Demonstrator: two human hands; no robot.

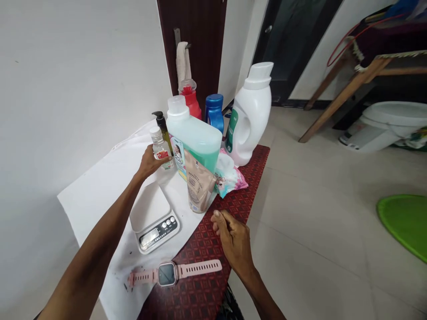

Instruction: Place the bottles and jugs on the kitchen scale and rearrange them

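My left hand [150, 162] is wrapped round a small clear bottle [160, 149] with a white cap and red label, at the back of a white kitchen scale [151, 217]. My right hand [233, 238] hovers loosely curled, holding nothing, over the red patterned table [213, 284], just right of a brown pouch [198, 186]. A large green-liquid jug [196, 138] stands behind the pouch. A pink smartwatch [173, 273] lies flat near the table's front edge.
A tall white detergent bottle [250, 118], a blue bottle [214, 112], a red bottle [191, 100] and a dark pump bottle [163, 126] crowd the back. A pink wipes pack [230, 175] lies beside the jug. White paper [100, 186] covers the table's left. Tiled floor and a green mat [405, 220] lie right.
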